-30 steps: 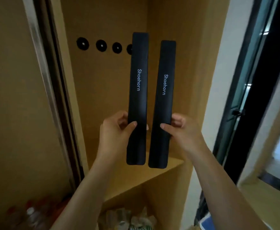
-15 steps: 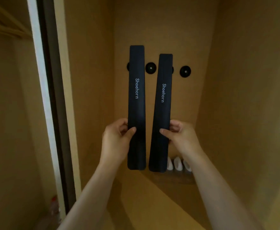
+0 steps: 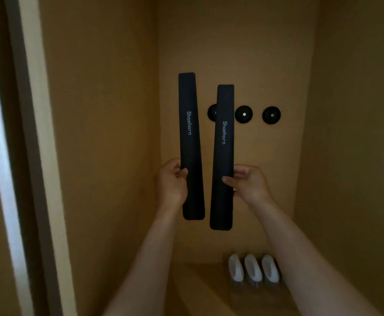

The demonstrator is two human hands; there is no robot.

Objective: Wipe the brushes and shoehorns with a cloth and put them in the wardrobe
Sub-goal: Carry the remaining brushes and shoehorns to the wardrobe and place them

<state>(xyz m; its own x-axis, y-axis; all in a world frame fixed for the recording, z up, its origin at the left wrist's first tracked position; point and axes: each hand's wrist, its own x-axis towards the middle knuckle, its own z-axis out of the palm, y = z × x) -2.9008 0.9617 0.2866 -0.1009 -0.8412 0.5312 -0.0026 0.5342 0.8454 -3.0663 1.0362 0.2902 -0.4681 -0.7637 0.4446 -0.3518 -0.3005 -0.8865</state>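
My left hand (image 3: pixel 172 183) pinches one upright shoehorn (image 3: pixel 189 144), my right hand (image 3: pixel 249 184) the other (image 3: pixel 222 156). Both stand inside the wardrobe (image 3: pixel 109 133), the right one nearest the black pegs (image 3: pixel 243 114) behind.

A: The two shoehorns (image 3: pixel 191 144) (image 3: pixel 223 156) look like matt black plastic, smooth, with pale printed lettering.

B: And the wardrobe (image 3: pixel 106 133)?

A: Tan wood-look panels, flat and matt. The round black pegs (image 3: pixel 243 114) have a small shiny centre. The brushes (image 3: pixel 253 267) have smooth white backs, plastic by the look.
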